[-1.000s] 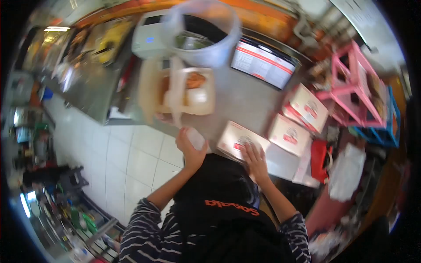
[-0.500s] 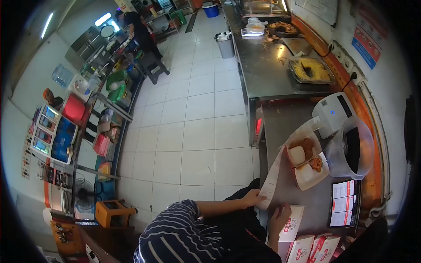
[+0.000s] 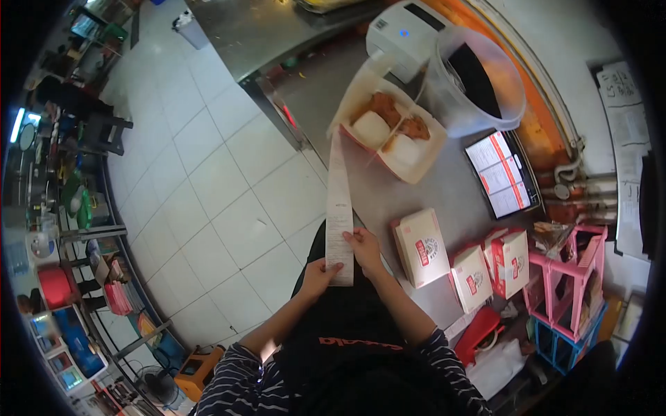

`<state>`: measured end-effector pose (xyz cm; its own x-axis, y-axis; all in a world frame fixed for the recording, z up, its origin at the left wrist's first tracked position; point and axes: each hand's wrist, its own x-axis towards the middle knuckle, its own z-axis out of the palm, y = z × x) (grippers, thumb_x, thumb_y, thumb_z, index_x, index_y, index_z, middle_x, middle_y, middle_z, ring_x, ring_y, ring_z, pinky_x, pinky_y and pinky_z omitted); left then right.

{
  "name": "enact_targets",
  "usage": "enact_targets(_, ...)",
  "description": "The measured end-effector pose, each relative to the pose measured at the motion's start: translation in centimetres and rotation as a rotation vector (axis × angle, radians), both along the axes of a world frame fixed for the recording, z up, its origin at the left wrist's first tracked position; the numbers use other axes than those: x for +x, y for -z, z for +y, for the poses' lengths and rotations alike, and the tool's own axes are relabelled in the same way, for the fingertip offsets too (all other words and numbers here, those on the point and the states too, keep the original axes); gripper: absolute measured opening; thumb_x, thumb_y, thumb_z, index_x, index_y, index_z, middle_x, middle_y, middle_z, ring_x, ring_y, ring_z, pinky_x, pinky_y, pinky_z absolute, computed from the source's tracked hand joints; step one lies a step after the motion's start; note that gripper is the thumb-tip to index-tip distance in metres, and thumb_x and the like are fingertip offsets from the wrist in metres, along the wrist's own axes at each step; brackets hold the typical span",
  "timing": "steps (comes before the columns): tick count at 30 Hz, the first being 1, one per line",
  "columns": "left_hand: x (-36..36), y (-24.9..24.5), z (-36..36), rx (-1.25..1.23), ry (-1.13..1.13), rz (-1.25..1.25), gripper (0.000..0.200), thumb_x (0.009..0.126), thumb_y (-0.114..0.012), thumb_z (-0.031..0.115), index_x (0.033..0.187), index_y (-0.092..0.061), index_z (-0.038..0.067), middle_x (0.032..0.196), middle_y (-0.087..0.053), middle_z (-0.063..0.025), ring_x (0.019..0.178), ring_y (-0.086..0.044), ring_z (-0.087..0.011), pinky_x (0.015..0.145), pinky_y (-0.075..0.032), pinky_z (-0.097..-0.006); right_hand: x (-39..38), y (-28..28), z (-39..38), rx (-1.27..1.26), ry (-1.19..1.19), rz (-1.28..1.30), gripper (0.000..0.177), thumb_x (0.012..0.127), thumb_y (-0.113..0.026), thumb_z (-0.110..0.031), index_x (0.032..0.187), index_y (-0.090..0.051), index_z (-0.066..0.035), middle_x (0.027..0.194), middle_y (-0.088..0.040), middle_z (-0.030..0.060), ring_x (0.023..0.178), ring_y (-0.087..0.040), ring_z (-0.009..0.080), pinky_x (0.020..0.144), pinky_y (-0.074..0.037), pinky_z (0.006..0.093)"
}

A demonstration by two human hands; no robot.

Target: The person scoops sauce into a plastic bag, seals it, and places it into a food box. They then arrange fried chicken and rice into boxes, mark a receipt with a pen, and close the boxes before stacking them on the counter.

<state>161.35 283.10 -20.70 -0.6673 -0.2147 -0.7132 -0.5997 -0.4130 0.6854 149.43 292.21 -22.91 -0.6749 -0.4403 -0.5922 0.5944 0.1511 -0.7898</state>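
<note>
Both hands hold a long paper receipt [image 3: 338, 201] above the edge of the table [image 3: 444, 197]. The left hand [image 3: 319, 275] pinches its lower end, fingers closed on the paper. The right hand [image 3: 364, 247] grips the side edge just above, also closed on it. The upper end reaches near the open food box [image 3: 388, 132]. The strip looks light, thin and limp, so it probably tears or creases easily; a soft pinch near the bottom end suits it.

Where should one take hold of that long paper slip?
Probably the paper slip at its lower end, pinched from both side edges, as the left hand and right hand do: it is thin, long and limp, so a grip there keeps it taut.
</note>
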Motion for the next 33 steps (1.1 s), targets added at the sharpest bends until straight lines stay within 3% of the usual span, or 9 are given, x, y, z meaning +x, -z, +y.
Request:
enact_targets(10, 1.4, 0.3, -0.3, 0.067, 0.018, -0.063, 0.025, 0.084, -0.063, 0.017, 0.101, -0.061, -0.002, 0.09, -0.066, -0.0064, 0.08, -0.061, -0.0098, 0.073, -0.048, -0.0246, 0.5, 0.3, 1.0, -0.103, -0.032, -0.214, 0.018, 0.086, -0.057, -0.012, 0.098, -0.056, 0.001, 0.087, -0.064, 0.0068, 0.078, -0.06, 0.0113, 0.072, -0.047, 0.025)
enact_targets(18, 1.7, -0.2, -0.7, 0.166, 0.093, -0.047, 0.027, 0.084, -0.062, 0.012, 0.106, -0.058, -0.002, 0.098, -0.064, -0.0073, 0.086, -0.06, -0.0113, 0.08, -0.047, -0.0258, 1.6, -0.6, 2.3, -0.133, -0.015, -0.163, 0.02, 0.086, -0.058, -0.01, 0.102, -0.055, 0.002, 0.092, -0.064, 0.0087, 0.083, -0.06, 0.0123, 0.075, -0.047, 0.0252)
enact_targets(27, 1.4, -1.4, -1.2, 0.124, 0.432, -0.055, 0.028, 0.082, -0.062, 0.009, 0.107, -0.058, -0.004, 0.1, -0.064, -0.0081, 0.091, -0.06, -0.0126, 0.082, -0.047, -0.0262, 1.9, -3.1, 4.0, -0.195, 0.031, -0.186, 0.02, 0.085, -0.059, -0.008, 0.102, -0.054, 0.001, 0.095, -0.064, 0.0086, 0.087, -0.06, 0.0131, 0.079, -0.047, 0.0267)
enact_targets(33, 2.3, -2.8, -0.3, 0.218, 0.268, -0.044, 0.031, 0.082, -0.063, 0.009, 0.108, -0.055, -0.004, 0.103, -0.063, -0.0107, 0.09, -0.06, -0.0144, 0.082, -0.048, -0.0273, 4.8, -3.6, 7.4, -0.169, -0.193, -0.171, 0.017, 0.082, -0.062, -0.003, 0.097, -0.057, 0.002, 0.091, -0.063, 0.0065, 0.085, -0.059, 0.0106, 0.077, -0.047, 0.0252)
